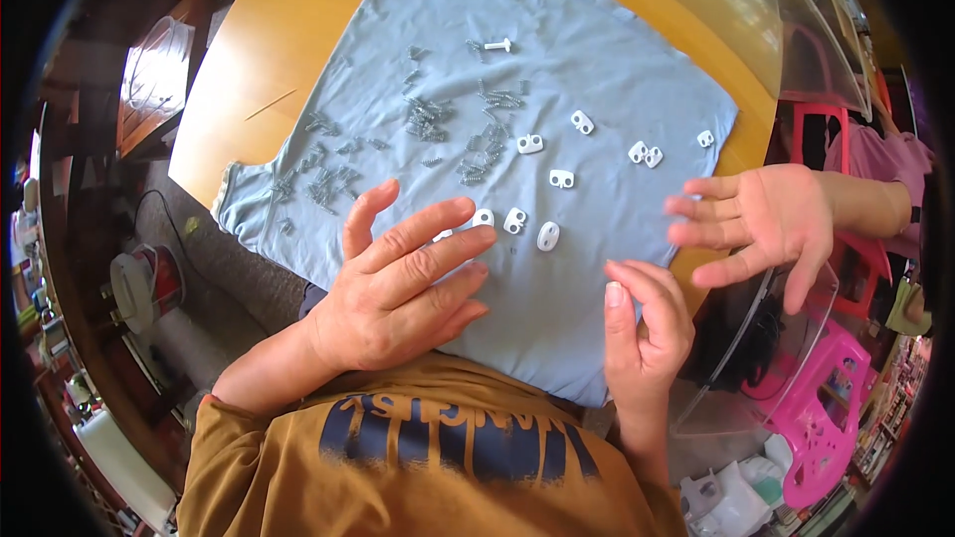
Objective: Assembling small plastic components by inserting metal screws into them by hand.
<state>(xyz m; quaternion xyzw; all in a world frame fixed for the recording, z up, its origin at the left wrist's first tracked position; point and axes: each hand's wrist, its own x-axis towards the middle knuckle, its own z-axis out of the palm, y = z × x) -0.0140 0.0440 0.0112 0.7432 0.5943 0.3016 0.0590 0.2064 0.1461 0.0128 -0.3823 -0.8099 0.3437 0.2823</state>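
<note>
My left hand hovers over the near edge of a light blue cloth, fingers spread, holding nothing visible. Just beyond its fingertips lie small white plastic pieces with two holes, one of them beside a white oval piece. My right hand is raised at the cloth's near right edge. Its fingers curl toward the thumb; anything between them is too small or hidden. Small metal springs lie in loose heaps across the cloth. Farther back is a white T-shaped pin.
Another person's open hand reaches in from the right, palm up. More two-holed white pieces lie at the cloth's right. The cloth covers part of a yellow wooden table with a thin stick. A pink plastic stool stands at right.
</note>
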